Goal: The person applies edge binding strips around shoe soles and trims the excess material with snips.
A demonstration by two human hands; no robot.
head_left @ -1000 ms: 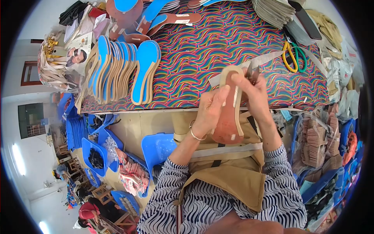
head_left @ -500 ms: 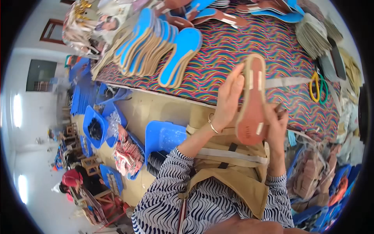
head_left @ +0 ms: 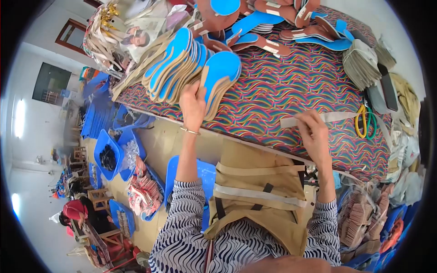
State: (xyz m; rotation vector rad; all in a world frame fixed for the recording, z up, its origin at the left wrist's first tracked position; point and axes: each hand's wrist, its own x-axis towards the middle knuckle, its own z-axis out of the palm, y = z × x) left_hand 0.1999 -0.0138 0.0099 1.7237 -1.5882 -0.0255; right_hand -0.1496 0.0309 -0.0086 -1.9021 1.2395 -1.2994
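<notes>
My left hand (head_left: 193, 105) is closed on the edge of a blue-topped insole (head_left: 221, 68), at the near end of a small pile of insoles. Beside it on the left stands a larger fanned stack of blue and tan insoles (head_left: 170, 63). My right hand (head_left: 312, 129) hovers low over the patterned cloth, its fingers pinched at the end of a pale grey strip (head_left: 337, 117). That strip runs right toward scissors with yellow and green handles (head_left: 362, 122).
Brown and blue insoles (head_left: 268, 43) lie along the table's far side. Grey pieces (head_left: 361, 63) are stacked at the right. Blue bins (head_left: 108, 154) stand on the floor at left, where a person in red (head_left: 75, 209) sits. Bagged pieces (head_left: 359, 218) are at lower right.
The brown-faced insole is no longer between my hands. My left hand has moved left to the blue-topped pile, while my right hand has come to the grey strip.
</notes>
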